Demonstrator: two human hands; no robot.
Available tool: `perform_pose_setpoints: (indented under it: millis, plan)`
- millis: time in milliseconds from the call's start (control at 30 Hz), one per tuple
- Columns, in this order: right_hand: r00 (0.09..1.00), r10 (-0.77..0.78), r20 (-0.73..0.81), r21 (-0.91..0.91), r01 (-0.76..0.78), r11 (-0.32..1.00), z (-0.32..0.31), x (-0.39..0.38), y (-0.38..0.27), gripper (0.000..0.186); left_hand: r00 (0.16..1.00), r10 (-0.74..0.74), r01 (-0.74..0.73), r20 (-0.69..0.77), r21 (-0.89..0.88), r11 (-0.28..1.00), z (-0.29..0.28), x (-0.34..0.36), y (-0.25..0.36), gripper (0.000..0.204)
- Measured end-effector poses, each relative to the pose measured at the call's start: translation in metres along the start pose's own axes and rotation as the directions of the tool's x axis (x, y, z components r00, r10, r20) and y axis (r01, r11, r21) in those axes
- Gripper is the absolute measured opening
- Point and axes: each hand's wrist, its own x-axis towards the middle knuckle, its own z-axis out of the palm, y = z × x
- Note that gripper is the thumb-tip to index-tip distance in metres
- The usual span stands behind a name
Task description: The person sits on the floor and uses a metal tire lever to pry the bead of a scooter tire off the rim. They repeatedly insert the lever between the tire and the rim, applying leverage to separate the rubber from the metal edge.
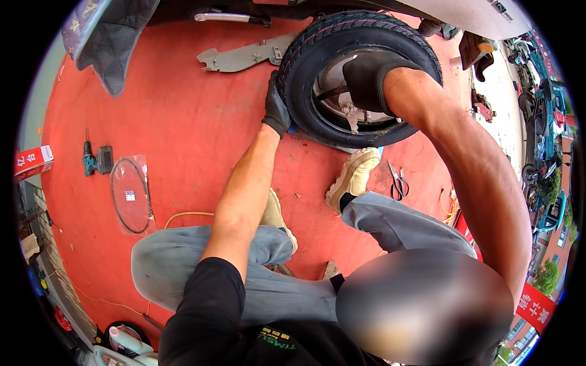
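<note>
Tyre (pixel 301 91) beside the vehicle (pixel 488 18) already encircles its rim (pixel 334 73), left hand (pixel 276 110) unclenched against it, right hand (pixel 370 79) over the rim, grip hidden, while grey bracket (pixel 244 56) near the vehicle seems not yet mounted.

a black treaded tyre (pixel 298 85) surrounds a dull metal rim (pixel 330 77) over the red floor (pixel 195 110).

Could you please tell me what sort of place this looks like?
Probably a vehicle repair workshop or roadside repair spot: a tyre on its rim is being handled, while a cordless drill and a bagged cable lie on the red floor.
</note>
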Motion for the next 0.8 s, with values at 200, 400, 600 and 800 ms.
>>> perform_pose_setpoints:
  millis: [200, 400, 600, 800]
  plan:
    - [0.999, -0.008, 0.038, 0.027, 0.007, 1.0, -0.008, 0.003, -0.001, 0.025, 0.998, 0.029, -0.03, 0.057, 0.029, 0.999, -0.007, 0.006, -0.005, 0.057]
    - [0.999, -0.029, 0.015, 0.129, 0.027, 0.991, 0.003, 0.016, -0.003, 0.025, 0.999, 0.03, -0.03, 0.027, -0.006, 1.0, -0.016, -0.001, 0.005, 0.052]
    - [0.991, 0.13, -0.027, 0.473, -0.102, 0.875, 0.063, 0.006, -0.044, 0.025, 0.999, 0.042, -0.042, -0.025, -0.019, 0.999, -0.032, 0.004, -0.005, 0.056]
    - [0.945, 0.283, 0.166, 0.946, -0.233, 0.224, 0.106, -0.011, -0.03, 0.02, 0.791, 0.61, -0.446, -0.042, 0.642, 0.623, 0.024, 0.012, 0.034, 0.035]
